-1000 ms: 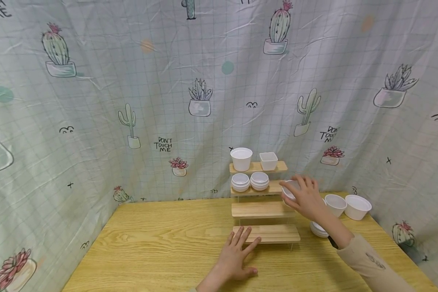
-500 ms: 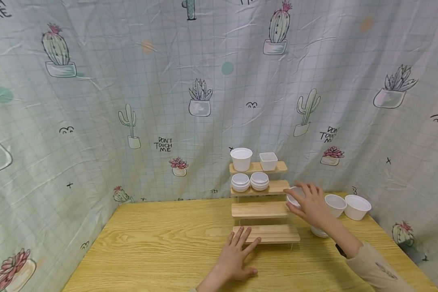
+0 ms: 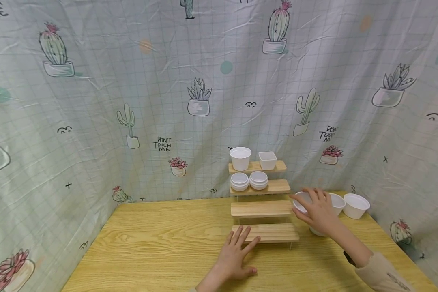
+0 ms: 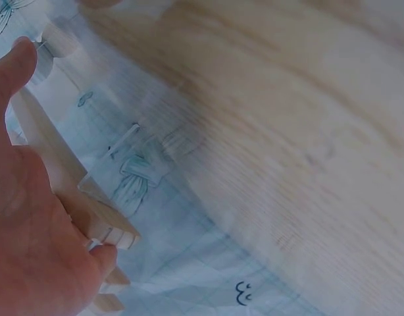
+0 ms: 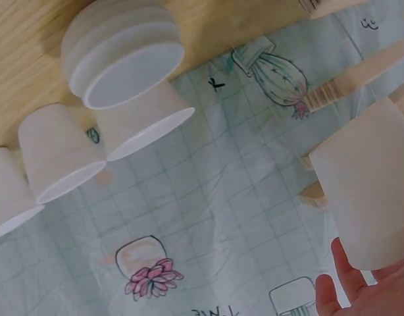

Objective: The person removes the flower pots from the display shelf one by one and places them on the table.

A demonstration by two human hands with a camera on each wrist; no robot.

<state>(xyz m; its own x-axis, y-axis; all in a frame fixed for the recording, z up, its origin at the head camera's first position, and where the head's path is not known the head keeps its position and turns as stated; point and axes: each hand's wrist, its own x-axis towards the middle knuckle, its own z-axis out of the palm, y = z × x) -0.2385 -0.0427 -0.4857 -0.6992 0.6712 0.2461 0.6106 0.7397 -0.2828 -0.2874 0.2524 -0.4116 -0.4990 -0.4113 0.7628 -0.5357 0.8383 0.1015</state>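
My right hand (image 3: 319,211) grips a white flowerpot (image 3: 301,202) by its side, thumb and fingers round it, just off the right end of a tiered wooden display stand (image 3: 261,208). In the right wrist view the same smooth pot (image 5: 370,191) tapers, with fingertips (image 5: 326,296) against it. The left hand (image 3: 235,255) lies with fingers spread, their tips on the stand's lowest step. The left wrist view shows that palm (image 4: 41,230) close to the edge of a wooden step (image 4: 70,174). Part of the held pot is hidden behind the right fingers.
The top step carries a round pot (image 3: 240,159) and a square pot (image 3: 268,161). Two ribbed bowl-shaped pots (image 3: 239,182) stand one step lower. More white pots (image 3: 355,206) stand on the wooden table (image 3: 149,243) at right. A cactus-print curtain (image 3: 160,81) encloses the table.
My right hand has moved right and slightly down with the white flowerpot, away from the stand's right end. The left hand stays on the lowest step.
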